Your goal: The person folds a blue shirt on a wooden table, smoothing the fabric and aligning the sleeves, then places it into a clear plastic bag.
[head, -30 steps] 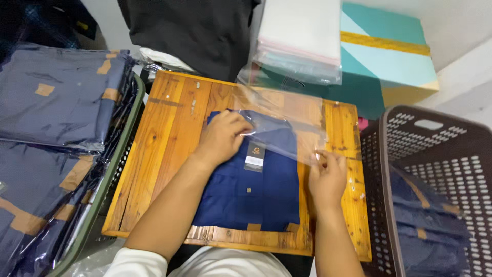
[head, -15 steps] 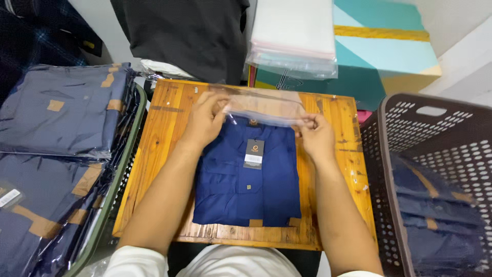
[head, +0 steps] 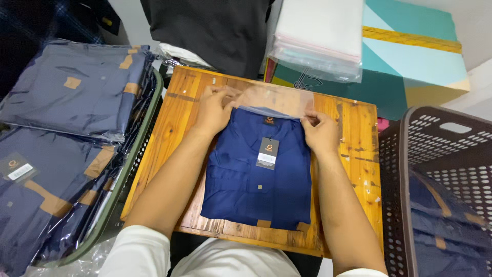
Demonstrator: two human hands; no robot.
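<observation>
A folded dark blue shirt [head: 259, 177] with a hanging tag [head: 268, 153] lies on a wooden board [head: 174, 120], inside a clear plastic bag [head: 279, 100]. My left hand [head: 214, 109] pinches the bag's open flap at the shirt's upper left corner. At the collar's right side, my right hand [head: 320, 132] pinches the same flap. Beyond the collar, the flap lies flat on the board.
Bagged blue shirts [head: 77, 87] are stacked in a green crate [head: 134, 154] at the left. A brown perforated basket [head: 435, 154] at the right holds more bagged shirts. A stack of empty clear bags [head: 320, 38] rests on a teal box [head: 410, 56] behind the board.
Both hands have moved up the board from the shirt's middle to its collar end, drawing the bag fully over the shirt. The flap now lies stretched beyond the collar.
</observation>
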